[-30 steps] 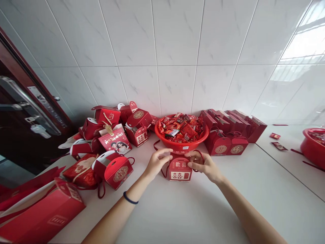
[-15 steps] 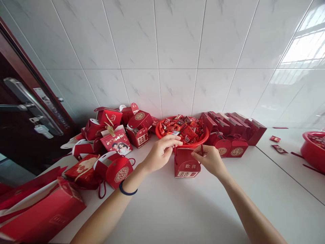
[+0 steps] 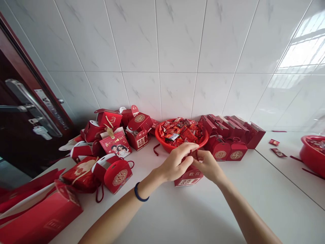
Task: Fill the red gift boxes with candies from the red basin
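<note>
Just in front of the round red plastic basin (image 3: 165, 146) heaped with shiny red-wrapped sweets (image 3: 186, 131): small red card box (image 3: 191, 177) on white tabletop (image 3: 162, 210). Risk, as a guess: an uneven tug on the thin dark red cord (image 3: 196, 155) at its top could tip the box or crease the card, which looks light. Box front shows pale lettering above a whitish printed panel; seems upright, top hidden. Left hand (image 3: 174, 165) and right hand (image 3: 207, 166) meet over it, fingers bent inward, cord showing between; can't tell if they grip it. Outward: two gold-emblem red card boxes (image 3: 220, 149) right of basin, jumbled red card boxes (image 3: 122, 174) left, white tiled wall (image 3: 139, 51) behind.
</note>
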